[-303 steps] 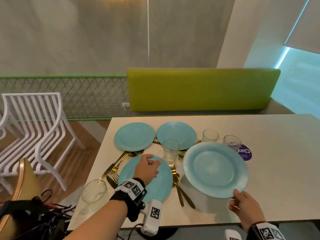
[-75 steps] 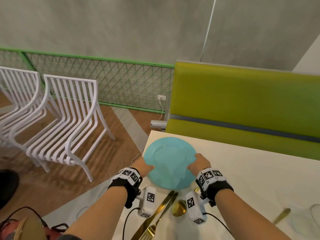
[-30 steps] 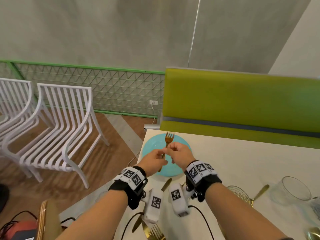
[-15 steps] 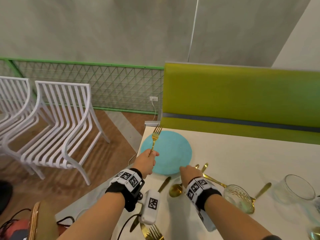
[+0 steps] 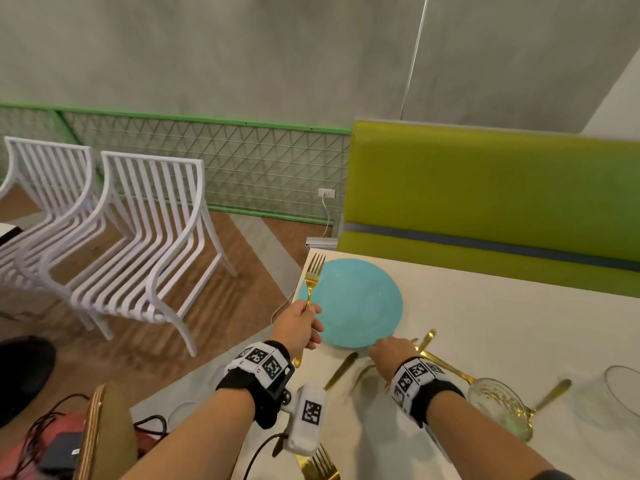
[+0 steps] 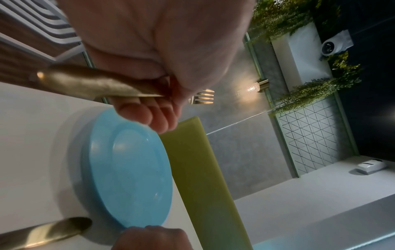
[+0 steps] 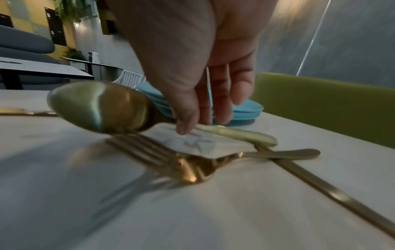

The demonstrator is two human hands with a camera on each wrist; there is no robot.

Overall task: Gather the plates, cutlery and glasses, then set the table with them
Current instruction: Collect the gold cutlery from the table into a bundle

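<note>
A stack of blue plates (image 5: 356, 303) sits at the table's far left corner. My left hand (image 5: 299, 323) grips a gold fork (image 5: 311, 278) by the handle, tines up, over the plates' left rim; the left wrist view shows the handle (image 6: 96, 84) in my curled fingers. My right hand (image 5: 389, 349) reaches down just in front of the plates. In the right wrist view its thumb and fingers pinch the handle of a gold spoon (image 7: 100, 108), whose blurred bowl is raised. A gold fork (image 7: 188, 169) and gold knife (image 7: 320, 184) lie crossed beside it.
Another gold knife (image 5: 341, 370) lies left of my right hand. A patterned glass (image 5: 495, 400) and a plain glass (image 5: 623, 389) stand at right. A fork (image 5: 320, 465) lies near the table's front edge. A green bench (image 5: 485, 202) backs the table (image 5: 502, 323); white chairs (image 5: 149, 237) stand left.
The fork went from both hands to my left hand alone, which moved it to the plates' left side. My right hand dropped to the spoon, and the spoon now shifts.
</note>
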